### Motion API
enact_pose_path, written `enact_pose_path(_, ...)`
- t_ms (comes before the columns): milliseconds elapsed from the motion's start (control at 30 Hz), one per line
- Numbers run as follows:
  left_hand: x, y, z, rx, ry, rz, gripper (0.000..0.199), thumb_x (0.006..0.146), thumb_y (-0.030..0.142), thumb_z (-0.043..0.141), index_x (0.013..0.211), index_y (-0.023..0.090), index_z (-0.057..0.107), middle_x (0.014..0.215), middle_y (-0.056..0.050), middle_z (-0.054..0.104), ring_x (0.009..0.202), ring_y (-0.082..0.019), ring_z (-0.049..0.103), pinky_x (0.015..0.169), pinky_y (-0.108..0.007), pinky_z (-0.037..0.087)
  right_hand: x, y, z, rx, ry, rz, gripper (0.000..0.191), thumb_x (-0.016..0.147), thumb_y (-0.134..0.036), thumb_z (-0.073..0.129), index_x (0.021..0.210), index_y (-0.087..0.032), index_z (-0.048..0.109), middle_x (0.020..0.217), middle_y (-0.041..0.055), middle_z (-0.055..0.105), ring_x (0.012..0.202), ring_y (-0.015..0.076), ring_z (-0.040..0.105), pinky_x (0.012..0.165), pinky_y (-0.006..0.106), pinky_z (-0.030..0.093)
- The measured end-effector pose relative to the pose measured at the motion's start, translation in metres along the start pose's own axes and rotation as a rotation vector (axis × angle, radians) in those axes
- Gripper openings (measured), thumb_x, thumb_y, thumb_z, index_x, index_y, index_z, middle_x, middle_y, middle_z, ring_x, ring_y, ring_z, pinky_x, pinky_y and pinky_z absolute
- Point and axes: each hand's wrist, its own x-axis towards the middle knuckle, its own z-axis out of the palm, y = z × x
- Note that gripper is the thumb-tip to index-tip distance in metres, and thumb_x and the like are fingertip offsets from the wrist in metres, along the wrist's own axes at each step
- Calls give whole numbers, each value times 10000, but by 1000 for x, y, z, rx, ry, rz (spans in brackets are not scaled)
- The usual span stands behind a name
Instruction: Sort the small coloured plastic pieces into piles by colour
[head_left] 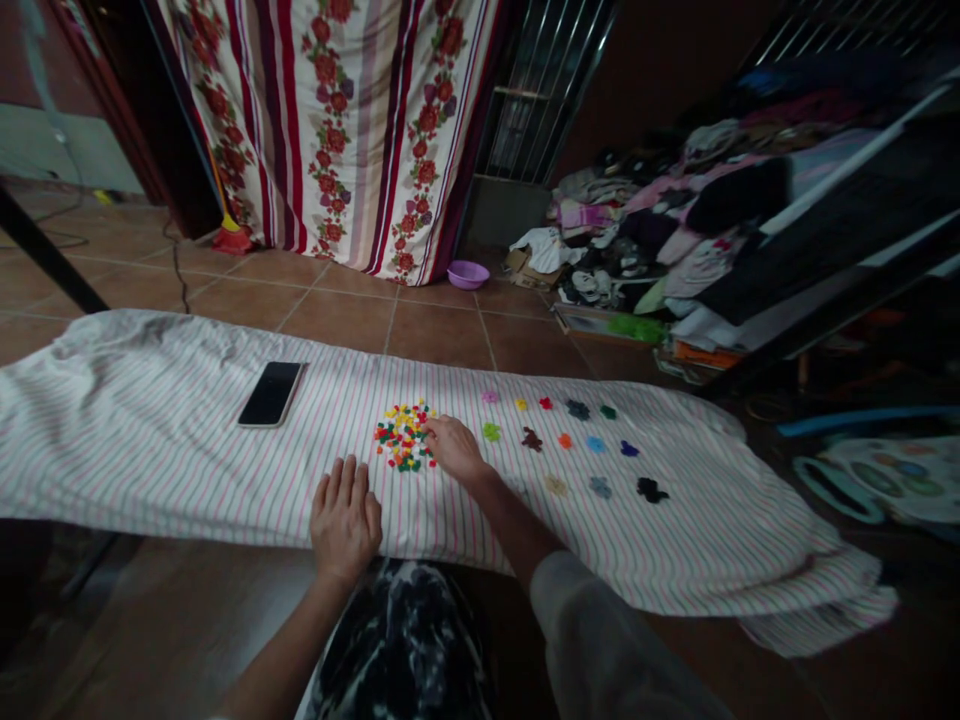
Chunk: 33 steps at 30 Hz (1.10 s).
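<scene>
A pile of small mixed pieces (pixel 403 438), red, yellow, green, orange and white, lies on the striped cloth (pixel 217 460). My right hand (pixel 454 446) is at the pile's right edge, fingers bent together; what they hold, if anything, is too small to name. My left hand (pixel 346 515) lies flat on the cloth, just left of and nearer than the pile, holding nothing. To the right are several small single-colour heaps, among them a pink one (pixel 490 397), a lime green one (pixel 491 431), a brown one (pixel 532 439), a light blue one (pixel 595 444) and a black one (pixel 652 490).
A dark-screened phone (pixel 271 394) lies on the cloth at the left. Beyond the table stand a floral curtain (pixel 360 130), a purple basin (pixel 468 275) and a red broom head (pixel 233 238). Clothes (pixel 645 210) are heaped at the back right. My knees are under the near edge.
</scene>
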Motion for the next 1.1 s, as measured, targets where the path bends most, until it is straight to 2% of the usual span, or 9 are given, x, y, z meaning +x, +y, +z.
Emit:
enact_pose_path(200, -26, -1, 4, -23, 68, 28, 462, 904, 248, 423, 1349, 182, 531, 1370, -108, 583, 1325, -251, 489, 1114, -454, 321, 0, 3, 1, 66, 7, -38, 199, 830, -101, 562, 939, -199, 697, 990, 60, 685, 938, 174, 604, 796, 250, 411)
enact_pose_path(333, -29, 0, 5, 2, 91, 48, 471, 900, 242, 432, 1358, 167, 518, 1363, -122, 586, 1310, -257, 499, 1110, -449, 318, -1, 3, 3, 99, 28, -39, 154, 836, -119, 559, 888, -197, 681, 947, 47, 682, 889, 162, 602, 758, 240, 406)
enact_pose_path(467, -30, -2, 8, -1, 94, 41, 500, 896, 248, 433, 1391, 198, 486, 1356, -114, 593, 1294, -255, 512, 1113, -456, 315, -4, 0, 3, 98, 38, -40, 172, 844, -104, 531, 860, -208, 667, 932, 35, 683, 877, 159, 598, 740, 237, 397)
enact_pose_path(667, -32, -3, 9, -22, 72, 12, 490, 898, 275, 416, 1374, 203, 504, 1334, -123, 603, 1277, -263, 523, 1107, -473, 315, -5, -3, 5, 117, 28, -70, 241, 838, -89, 520, 964, -214, 683, 1015, 55, 686, 959, 186, 600, 840, 271, 419)
enact_pose_path(800, -31, -2, 5, -34, 52, 2, 455, 902, 282, 415, 1332, 190, 535, 1328, -126, 603, 1288, -266, 506, 1098, -473, 315, -6, 5, 8, 197, 94, -83, 274, 876, -140, 522, 1071, -219, 698, 1065, 67, 670, 994, 183, 593, 889, 270, 426)
enact_pose_path(900, -31, -4, 4, -21, 29, 8, 465, 902, 285, 417, 1347, 192, 516, 1353, -127, 582, 1302, -271, 488, 1098, -481, 309, -11, 15, 9, 250, 150, -50, 273, 918, -191, 500, 1100, -224, 701, 1051, 65, 655, 952, 167, 600, 879, 261, 438)
enact_pose_path(1100, -31, -5, 2, -16, 21, 29, 487, 903, 283, 398, 1372, 182, 480, 1357, -144, 569, 1306, -286, 476, 1097, -490, 314, -24, 37, 0, 335, 203, -21, 237, 898, -177, 532, 1032, -243, 717, 993, 32, 652, 901, 147, 608, 855, 251, 460)
